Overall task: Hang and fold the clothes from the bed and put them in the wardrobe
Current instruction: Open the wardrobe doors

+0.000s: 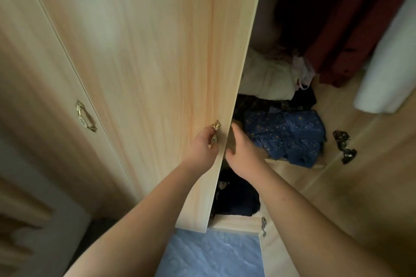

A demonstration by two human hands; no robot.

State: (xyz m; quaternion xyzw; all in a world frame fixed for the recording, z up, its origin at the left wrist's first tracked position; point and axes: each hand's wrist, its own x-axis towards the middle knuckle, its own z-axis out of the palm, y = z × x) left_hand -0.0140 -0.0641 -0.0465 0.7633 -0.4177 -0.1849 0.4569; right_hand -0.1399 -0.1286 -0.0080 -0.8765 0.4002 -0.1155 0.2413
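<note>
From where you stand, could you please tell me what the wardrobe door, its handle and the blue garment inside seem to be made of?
Wardrobe door: pale wood-grain board, smooth with a soft sheen; probably laminate, though veneer is possible. Handle, gripped by the left hand: ornate cast metal, shiny gold finish. Blue garment: soft, matte, creased fabric with small gold specks, possibly cotton.

Blue marbled floor [211, 254], pale surface [45, 198] at lower left
</note>
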